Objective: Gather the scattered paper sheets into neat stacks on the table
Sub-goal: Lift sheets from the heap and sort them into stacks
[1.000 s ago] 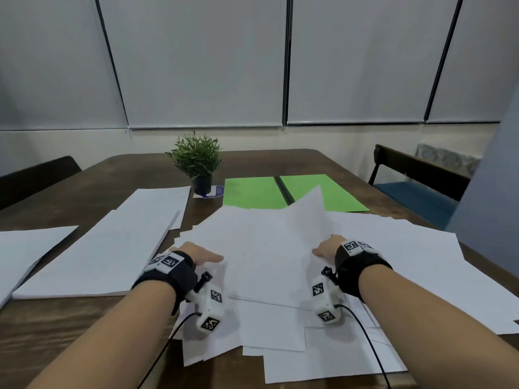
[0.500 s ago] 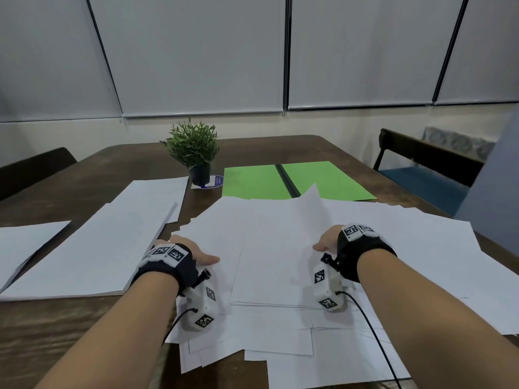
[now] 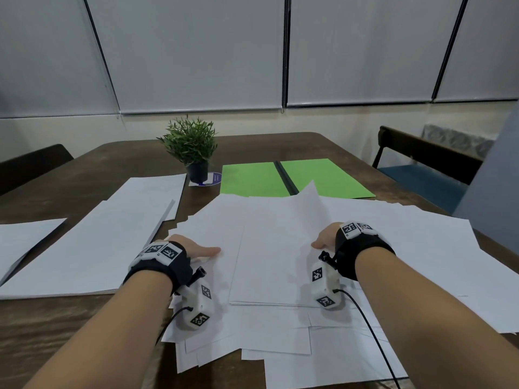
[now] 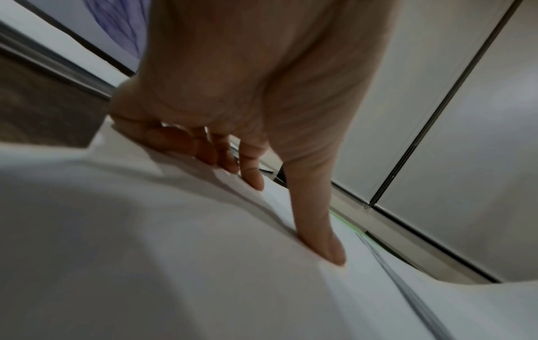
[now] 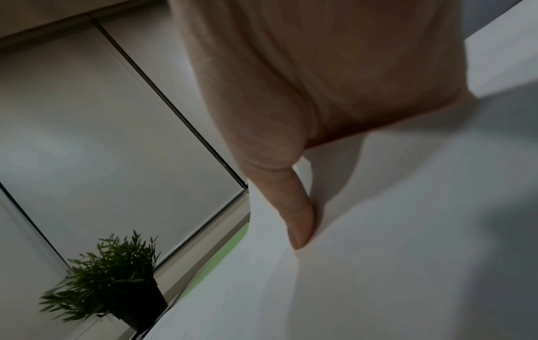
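Head view shows two hands on a spread of white sheets (image 3: 280, 327) covering the near middle and right of the brown surface (image 3: 70, 327); the loose sheets overlap too much to count. One squared-up bundle (image 3: 275, 262) lies on top between the hands, its far right corner lifted. The left hand (image 3: 193, 248) rests at the bundle's left edge, thumb flat on the paper; in the left wrist view its fingers (image 4: 250, 174) are curled down onto the paper edge, and whether they pinch it I cannot tell. The right hand (image 3: 325, 238) sits at the bundle's right edge; the right wrist view shows only the thumb pressed to the paper, the other fingers hidden. Three neater stacks lie to the left (image 3: 92, 248). Beyond stand one potted plant (image 3: 191, 147) and one open green folder (image 3: 295, 178).
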Tool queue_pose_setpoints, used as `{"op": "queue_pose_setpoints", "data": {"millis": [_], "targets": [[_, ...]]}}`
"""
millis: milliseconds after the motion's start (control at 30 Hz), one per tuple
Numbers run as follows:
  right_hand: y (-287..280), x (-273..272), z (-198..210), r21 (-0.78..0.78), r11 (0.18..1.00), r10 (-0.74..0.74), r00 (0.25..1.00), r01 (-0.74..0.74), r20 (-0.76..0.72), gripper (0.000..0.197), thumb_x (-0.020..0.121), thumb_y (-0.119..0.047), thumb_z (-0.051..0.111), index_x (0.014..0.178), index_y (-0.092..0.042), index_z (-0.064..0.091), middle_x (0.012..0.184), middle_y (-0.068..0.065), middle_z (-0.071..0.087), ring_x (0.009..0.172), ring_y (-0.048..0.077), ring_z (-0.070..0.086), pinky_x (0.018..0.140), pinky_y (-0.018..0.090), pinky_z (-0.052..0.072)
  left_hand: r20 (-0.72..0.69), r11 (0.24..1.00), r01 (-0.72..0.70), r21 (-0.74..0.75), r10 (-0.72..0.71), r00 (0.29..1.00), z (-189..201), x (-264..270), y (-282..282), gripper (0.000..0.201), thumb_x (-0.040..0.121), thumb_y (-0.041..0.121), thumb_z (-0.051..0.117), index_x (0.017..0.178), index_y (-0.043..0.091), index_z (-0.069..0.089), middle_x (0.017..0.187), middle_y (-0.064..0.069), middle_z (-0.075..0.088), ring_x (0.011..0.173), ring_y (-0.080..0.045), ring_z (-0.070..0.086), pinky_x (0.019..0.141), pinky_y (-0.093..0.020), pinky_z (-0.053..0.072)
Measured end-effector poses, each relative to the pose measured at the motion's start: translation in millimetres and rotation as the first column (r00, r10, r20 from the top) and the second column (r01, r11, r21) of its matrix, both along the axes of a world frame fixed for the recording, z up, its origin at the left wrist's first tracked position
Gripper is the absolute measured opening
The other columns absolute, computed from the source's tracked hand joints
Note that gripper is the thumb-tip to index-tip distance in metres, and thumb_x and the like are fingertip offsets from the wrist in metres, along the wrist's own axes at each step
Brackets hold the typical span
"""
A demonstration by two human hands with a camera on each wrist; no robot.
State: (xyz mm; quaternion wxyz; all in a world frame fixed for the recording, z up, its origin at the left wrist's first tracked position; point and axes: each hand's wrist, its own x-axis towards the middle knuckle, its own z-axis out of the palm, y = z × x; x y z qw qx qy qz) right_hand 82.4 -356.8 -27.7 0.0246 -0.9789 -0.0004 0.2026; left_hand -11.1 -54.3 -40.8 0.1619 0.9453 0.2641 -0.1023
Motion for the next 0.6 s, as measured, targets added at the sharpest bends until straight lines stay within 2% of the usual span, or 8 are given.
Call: {"op": "queue_pose_setpoints", "data": {"millis": [100, 200, 333, 467, 600], "targets": [[1.7, 0.4, -0.1, -0.014, 1.0, 0.006, 1.0, -0.006, -0.003, 0.053, 0.096, -0.047, 0.049, 0.135, -0.01, 0.05, 0.14, 0.009, 0.051, 0.126, 0.027, 0.049, 0.101, 0.034, 0.038, -0.092, 0.999, -0.007, 0.035, 0.01, 0.996, 0.2, 1.0, -3.2, 0.086, 0.066, 0.067, 0.071, 0.128, 0.01, 0.053, 0.133, -0.007, 0.055, 0.122, -0.025, 0.05, 0.104, -0.032, 0.04], [3.0, -0.2, -0.9, -0.024, 1.0, 0.019, 1.0, -0.019, -0.001, 0.052, 0.098, -0.046, 0.046, 0.135, -0.009, 0.05, 0.139, 0.009, 0.051, 0.126, 0.028, 0.049, 0.101, 0.034, 0.038, -0.123, 0.995, 0.022, 0.094, -0.01, 0.992, 4.2, -0.2, -9.1, 0.082, 0.075, 0.066, 0.063, 0.131, 0.008, 0.049, 0.137, -0.009, 0.052, 0.126, -0.025, 0.048, 0.105, -0.031, 0.038], [2.6, -2.2, 0.0, -0.009, 1.0, 0.013, 1.0, -0.013, 0.015, 0.051, 0.098, -0.045, 0.047, 0.134, -0.009, 0.051, 0.139, 0.009, 0.051, 0.125, 0.028, 0.05, 0.1, 0.034, 0.038, -0.09, 0.976, 0.005, 0.216, 0.014, 0.996, 10.1, -6.1, -17.2, 0.089, 0.075, 0.072, 0.057, 0.136, 0.009, 0.042, 0.138, -0.01, 0.048, 0.128, -0.027, 0.044, 0.105, -0.033, 0.037], [2.1, -5.8, -0.1, 0.003, 1.0, 0.011, 0.999, -0.011, 0.033, 0.049, 0.1, -0.042, 0.043, 0.133, -0.007, 0.051, 0.138, 0.01, 0.052, 0.125, 0.028, 0.05, 0.101, 0.032, 0.038, -0.057, 0.976, 0.083, 0.202, -0.073, 0.996, 13.6, -5.6, -26.6, 0.068, 0.089, 0.057, 0.051, 0.133, 0.005, 0.046, 0.136, -0.01, 0.052, 0.126, -0.025, 0.047, 0.102, -0.028, 0.037], [1.5, -5.1, -4.2, 0.025, 1.0, -0.001, 0.999, 0.0, 0.046, 0.048, 0.099, -0.041, 0.047, 0.132, -0.008, 0.053, 0.137, 0.011, 0.053, 0.124, 0.028, 0.051, 0.1, 0.032, 0.039, -0.1, 0.987, 0.064, 0.147, -0.049, 0.994, 9.9, -9.6, -21.5, 0.071, 0.087, 0.06, 0.052, 0.13, 0.004, 0.05, 0.134, -0.01, 0.054, 0.124, -0.024, 0.05, 0.102, -0.028, 0.039]]}}
